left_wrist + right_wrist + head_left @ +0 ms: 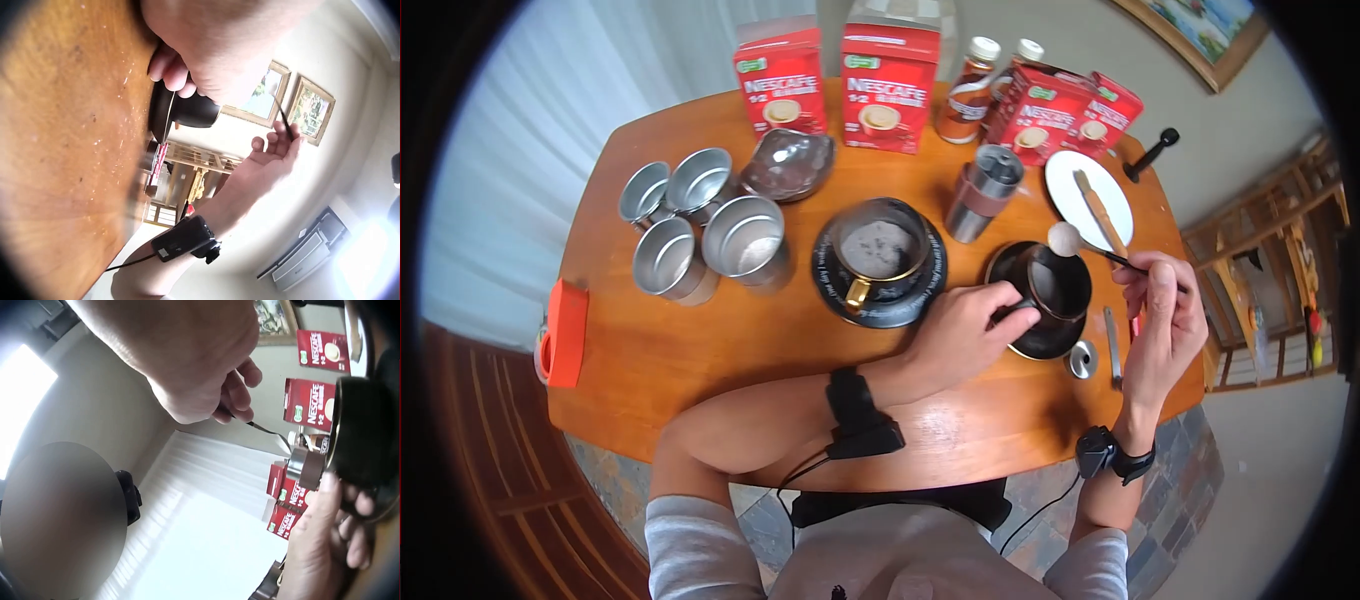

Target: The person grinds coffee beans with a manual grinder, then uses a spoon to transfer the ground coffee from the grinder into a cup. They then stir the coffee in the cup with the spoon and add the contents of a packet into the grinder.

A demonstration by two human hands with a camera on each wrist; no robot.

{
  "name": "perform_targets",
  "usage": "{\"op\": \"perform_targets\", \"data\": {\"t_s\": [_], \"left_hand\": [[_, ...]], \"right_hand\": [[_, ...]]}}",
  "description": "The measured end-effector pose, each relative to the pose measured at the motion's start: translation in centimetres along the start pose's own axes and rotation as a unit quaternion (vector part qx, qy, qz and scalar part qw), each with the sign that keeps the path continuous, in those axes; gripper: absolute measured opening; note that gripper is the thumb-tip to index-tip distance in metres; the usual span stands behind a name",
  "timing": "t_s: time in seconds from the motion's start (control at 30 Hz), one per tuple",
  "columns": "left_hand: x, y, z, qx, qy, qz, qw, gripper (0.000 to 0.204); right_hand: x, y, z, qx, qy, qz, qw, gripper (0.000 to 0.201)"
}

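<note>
My left hand (962, 335) pinches the handle of a black cup (1057, 287), which stands on a black saucer (1052, 343) right of the table's middle. In the right wrist view, the left thumb lies against the side of that cup. Raised to the right of the cup, my right hand (1164, 325) holds a spoon (1062, 240) by its dark, thin handle. The pale round bowl of the spoon is over the far rim of the cup in the head view. Another black cup (880, 235), with a gold handle and a greyish surface inside, sits left on a lettered black saucer (840, 298).
Several metal cups (745, 240) and a dark glossy bowl (788, 163) stand left. Coffee boxes (887, 90) and bottles (968, 95) line the back. A coffee grinder (982, 195), a white plate (1068, 180) with a brush (1100, 205), and a round metal piece (1082, 360) surround the saucer.
</note>
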State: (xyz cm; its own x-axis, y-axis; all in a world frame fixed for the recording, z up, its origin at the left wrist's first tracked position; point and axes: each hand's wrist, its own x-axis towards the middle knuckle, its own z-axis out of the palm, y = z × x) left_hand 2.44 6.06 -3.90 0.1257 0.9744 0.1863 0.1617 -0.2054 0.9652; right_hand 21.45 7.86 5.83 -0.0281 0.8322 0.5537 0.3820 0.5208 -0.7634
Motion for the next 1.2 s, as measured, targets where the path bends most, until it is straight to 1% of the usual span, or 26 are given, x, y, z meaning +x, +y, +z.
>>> {"op": "perform_targets", "data": {"t_s": [0.07,0.1,0.13,0.2,0.23,0.27,0.37,0.43,0.53,0.57,0.67,0.7,0.8,0.83,0.93,0.97,1.07,1.1,1.2], "left_hand": [[0.0,-0.2,0.1,0.007,0.009,0.013,1.000,0.023],[0.0,-0.1,0.1,0.007,0.005,0.005,1.000,0.024],[0.0,0.0,0.0,0.014,-0.010,-0.015,1.000,0.022],[0.1,-0.6,0.2,-0.002,-0.022,-0.022,1.000,0.019],[0.0,-0.9,0.1,-0.003,-0.033,-0.034,0.999,0.018],[0.0,-1.0,0.2,-0.001,-0.027,-0.020,0.999,0.017],[-0.1,-1.0,0.0,-0.031,-0.045,-0.074,0.996,0.016],[-0.1,-0.7,-0.1,-0.023,-0.044,-0.071,0.996,0.018],[-0.1,-0.7,0.0,-0.054,-0.043,-0.078,0.995,0.020],[-0.1,-0.7,0.0,-0.065,-0.043,-0.083,0.994,0.020],[-0.2,-0.2,0.1,-0.075,-0.026,-0.099,0.992,0.021],[-0.2,-0.2,0.1,-0.076,-0.028,-0.095,0.992,0.020],[-0.1,-0.1,0.0,-0.070,-0.027,-0.079,0.994,0.018],[-0.2,-0.1,0.1,-0.068,-0.027,-0.074,0.995,0.018],[-0.2,-0.1,-0.1,-0.059,-0.031,-0.061,0.996,0.019],[-0.2,0.1,-0.3,-0.049,-0.042,-0.085,0.994,0.018],[-0.2,0.1,-0.3,-0.045,-0.039,-0.087,0.994,0.018],[-0.2,0.1,-0.3,-0.048,-0.040,-0.083,0.995,0.018],[-0.2,0.1,-0.2,-0.055,-0.043,-0.073,0.995,0.018]], "right_hand": [[-0.1,0.9,-1.1,-0.027,-0.019,0.026,0.999,0.026],[-0.1,1.6,-1.6,-0.060,-0.042,0.043,0.996,0.024],[-0.2,2.4,-1.6,-0.094,-0.048,0.029,0.994,0.020],[-0.5,3.4,-1.4,-0.159,-0.052,-0.005,0.986,0.015],[-0.5,3.7,-1.6,-0.209,-0.084,-0.062,0.972,0.012],[-0.6,3.6,-1.8,-0.219,-0.120,-0.059,0.966,0.012],[-0.9,2.9,-2.7,-0.175,-0.162,-0.050,0.970,0.011],[-0.7,2.3,-3.0,-0.127,-0.198,-0.031,0.971,0.010],[-0.2,3.8,-1.9,-0.179,-0.143,-0.140,0.963,0.010],[-0.1,4.3,-1.7,-0.195,-0.159,-0.144,0.957,0.011],[-0.6,4.1,-2.3,-0.139,-0.194,-0.129,0.962,0.011],[-0.6,4.2,-2.5,-0.114,-0.213,-0.138,0.960,0.011],[-0.4,4.3,-2.3,-0.110,-0.180,-0.150,0.966,0.012],[-0.1,4.5,-2.0,-0.143,-0.160,-0.155,0.964,0.012],[-0.3,5.9,-1.4,-0.134,-0.173,-0.159,0.963,0.011],[-0.4,5.1,-1.9,-0.126,-0.202,-0.148,0.960,0.012],[-0.4,4.9,-3.0,-0.081,-0.269,-0.133,0.950,0.014],[-0.2,4.7,-3.1,-0.091,-0.265,-0.128,0.951,0.015],[0.4,5.3,-2.1,-0.123,-0.175,-0.125,0.969,0.014]]}}
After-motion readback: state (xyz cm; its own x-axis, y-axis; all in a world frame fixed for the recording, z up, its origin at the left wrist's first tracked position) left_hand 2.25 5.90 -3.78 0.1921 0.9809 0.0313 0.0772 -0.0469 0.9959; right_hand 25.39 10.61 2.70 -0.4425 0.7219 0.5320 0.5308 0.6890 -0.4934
